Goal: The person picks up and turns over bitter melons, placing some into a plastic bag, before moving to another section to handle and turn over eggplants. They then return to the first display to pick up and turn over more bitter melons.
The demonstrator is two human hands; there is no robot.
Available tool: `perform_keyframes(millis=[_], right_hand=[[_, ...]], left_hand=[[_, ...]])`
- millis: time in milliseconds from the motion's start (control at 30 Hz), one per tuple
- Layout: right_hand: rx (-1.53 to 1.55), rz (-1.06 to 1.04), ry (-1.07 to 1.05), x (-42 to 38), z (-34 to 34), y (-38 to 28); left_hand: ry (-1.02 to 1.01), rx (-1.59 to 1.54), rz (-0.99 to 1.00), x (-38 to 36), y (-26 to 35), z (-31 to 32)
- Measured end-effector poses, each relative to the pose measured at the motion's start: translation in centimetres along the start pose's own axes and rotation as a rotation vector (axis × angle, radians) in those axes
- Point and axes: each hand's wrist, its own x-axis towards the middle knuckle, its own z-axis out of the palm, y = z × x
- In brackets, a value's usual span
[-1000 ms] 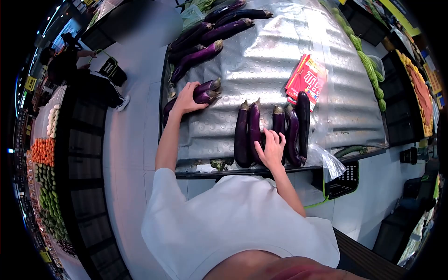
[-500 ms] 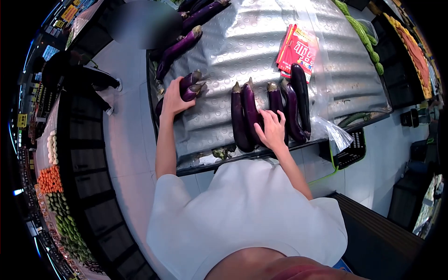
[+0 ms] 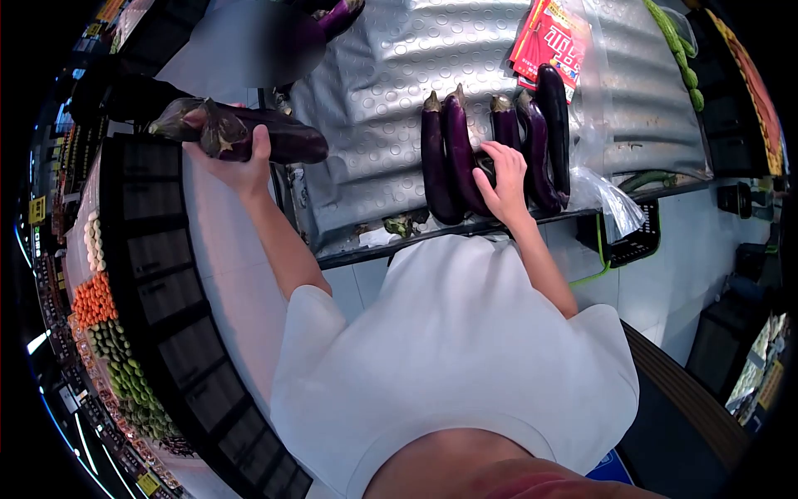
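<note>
My left hand [image 3: 237,170] is wrapped around a pair of dark purple eggplants [image 3: 291,140], held in the air past the display's left edge. Their stem ends point left, and one seems to have a shiny clear film over it. My right hand [image 3: 505,183] lies over the lower part of a short-looking eggplant [image 3: 504,125], thumb and fingers apart. To its left stand two long eggplants [image 3: 434,158] side by side, and to its right a curved eggplant [image 3: 536,154] and a darker eggplant [image 3: 555,125]. All lie with stems facing away from me.
A silver padded sheet [image 3: 374,125] covers the display. Red printed packets [image 3: 553,46] lie behind the row, near crumpled clear plastic [image 3: 611,200]. A black basket [image 3: 636,237] is below the front edge. Wilted scraps [image 3: 403,224] sit along that edge; vegetable shelves [image 3: 116,358] stand left.
My left hand has lifted the eggplants off the display's left side and carried them left, toward the aisle. My right hand stays at the row. The view has shifted slightly.
</note>
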Motion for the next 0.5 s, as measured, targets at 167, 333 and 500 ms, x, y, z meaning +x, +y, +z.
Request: perform_keyframes(millis=[167, 333, 500], right_hand=[[0.341, -0.018, -0.03, 2.1, -3.2, -3.7], [0.814, 0.029, -0.433, 3.9, -4.9, -7.3], [0.911, 0.148, -0.578, 3.6, -5.4, -6.3]], left_hand=[[-0.124, -0.385, -0.005, -1.3, 6.0, 3.8], [-0.137, -0.979, -0.399, -4.6, 9.1, 9.1], [-0.181, -1.015, -0.556, -5.9, 8.9, 11.9]])
